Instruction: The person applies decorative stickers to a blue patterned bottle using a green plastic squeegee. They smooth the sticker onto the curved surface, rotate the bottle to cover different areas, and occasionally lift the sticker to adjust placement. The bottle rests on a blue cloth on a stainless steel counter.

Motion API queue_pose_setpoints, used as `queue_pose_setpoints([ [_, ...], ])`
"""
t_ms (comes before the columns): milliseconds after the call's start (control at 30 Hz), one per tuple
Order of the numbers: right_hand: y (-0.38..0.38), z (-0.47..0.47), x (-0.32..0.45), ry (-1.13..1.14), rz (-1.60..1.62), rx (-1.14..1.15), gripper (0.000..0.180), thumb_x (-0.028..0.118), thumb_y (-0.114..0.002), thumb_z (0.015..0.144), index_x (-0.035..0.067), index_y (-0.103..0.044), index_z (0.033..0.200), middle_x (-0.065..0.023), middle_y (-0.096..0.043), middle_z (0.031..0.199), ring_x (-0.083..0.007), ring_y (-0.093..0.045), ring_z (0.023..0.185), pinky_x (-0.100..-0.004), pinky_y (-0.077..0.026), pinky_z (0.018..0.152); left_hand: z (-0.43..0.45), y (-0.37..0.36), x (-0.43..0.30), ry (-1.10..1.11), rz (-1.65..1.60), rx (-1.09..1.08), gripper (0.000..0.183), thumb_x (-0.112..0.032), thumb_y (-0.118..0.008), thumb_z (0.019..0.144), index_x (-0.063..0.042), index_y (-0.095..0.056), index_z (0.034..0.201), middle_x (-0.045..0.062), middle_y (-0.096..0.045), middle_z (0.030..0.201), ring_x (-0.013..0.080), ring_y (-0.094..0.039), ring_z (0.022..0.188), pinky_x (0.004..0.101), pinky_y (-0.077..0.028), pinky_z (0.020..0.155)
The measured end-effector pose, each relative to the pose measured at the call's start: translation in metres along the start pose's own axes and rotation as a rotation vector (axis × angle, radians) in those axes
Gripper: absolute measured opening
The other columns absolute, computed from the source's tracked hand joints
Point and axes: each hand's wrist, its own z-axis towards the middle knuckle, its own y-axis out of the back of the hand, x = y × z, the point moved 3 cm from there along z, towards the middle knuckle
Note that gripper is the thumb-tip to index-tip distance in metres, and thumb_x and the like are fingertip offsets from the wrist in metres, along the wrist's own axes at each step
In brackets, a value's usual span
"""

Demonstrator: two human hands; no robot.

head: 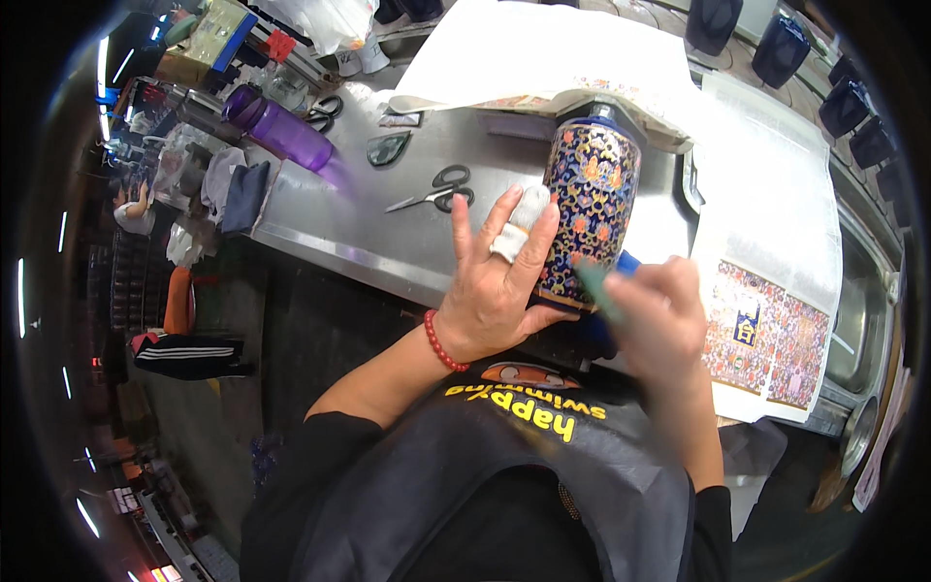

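A dark blue bottle or vase with a colourful floral pattern [590, 196] lies on the metal table, its narrow end pointing away from me. My left hand [494, 291], with a white wrap on one finger and a red bead bracelet, rests its fingers and thumb against the vessel's left side and near end. In my right hand [665, 313], blurred, is a flat green scraper-like tool [600, 287], its tip at the lower part of the patterned surface. Black-handled scissors [447, 190] lie left of the vessel, and a dark green flat piece [388, 148] lies beyond them.
Large white sheets [553, 51] cover the far side. Printed floral sheets [767, 335] lie at the right. A purple plastic bottle [287, 134], more scissors [325, 113] and a translucent comb-like piece [518, 126] are on the table. Dark blue containers [780, 51] line the back right. Another person [134, 207] is far left.
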Motion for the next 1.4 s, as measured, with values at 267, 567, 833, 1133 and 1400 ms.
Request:
queue_pose_setpoints([
  [267,0.003,0.034,0.000,-0.054,-0.044,-0.062,0.033,0.002,-0.079,0.071,0.004,-0.073,0.103,-0.0083,-0.063,0.090,-0.0266,-0.060,0.079,-0.0380,-0.048,0.070,-0.007,-0.010,0.011,0.011,-0.148,-0.025,0.103,-0.053,-0.074,0.085,0.003,-0.028,0.158,0.024,-0.043,0.154,0.0499,-0.035,0.144,0.0734,-0.005,0.115],
  [567,-0.010,-0.022,-0.022,-0.619,0.422,-0.059,0.015,0.011,-0.070,0.096,-0.001,-0.064,0.102,-0.0037,-0.061,0.084,-0.0101,-0.056,0.072,-0.0240,-0.045,0.066,-0.012,-0.011,-0.003,-0.087,-0.009,-0.040,0.101,-0.049,-0.078,0.084,0.003,-0.032,0.157,0.031,-0.038,0.156,0.0515,-0.032,0.146,0.0656,-0.001,0.120],
  [833,-0.015,-0.022,-0.018,-0.623,0.433,-0.135,0.017,0.013,-0.071,0.098,0.000,-0.063,0.104,-0.0019,-0.064,0.086,-0.0083,-0.056,0.077,-0.0232,-0.047,0.070,-0.015,-0.015,-0.017,-0.090,0.012,0.001,0.087,-0.056,-0.070,0.086,-0.008,-0.043,0.154,0.018,-0.049,0.151,0.0427,-0.030,0.149,0.0662,-0.001,0.120],
  [1133,-0.018,-0.027,-0.020,-0.625,0.419,-0.148,0.020,0.017,-0.070,0.098,0.000,-0.063,0.106,-0.0028,-0.066,0.087,-0.0085,-0.057,0.078,-0.0235,-0.048,0.071,-0.034,-0.012,-0.009,-0.031,0.036,-0.074,0.074,-0.060,-0.050,0.099,-0.005,-0.051,0.149,0.016,-0.057,0.146,0.0374,-0.034,0.148,0.0654,0.001,0.121],
  [1400,-0.019,-0.027,-0.020,-0.660,0.412,-0.170,0.022,0.019,-0.071,0.098,0.000,-0.063,0.107,-0.0043,-0.067,0.087,-0.0097,-0.059,0.078,-0.0244,-0.048,0.071,-0.029,-0.009,-0.014,-0.194,0.042,-0.028,0.064,-0.057,-0.047,0.102,-0.008,-0.060,0.141,0.013,-0.061,0.143,0.0350,-0.041,0.144,0.0637,0.003,0.122],
])
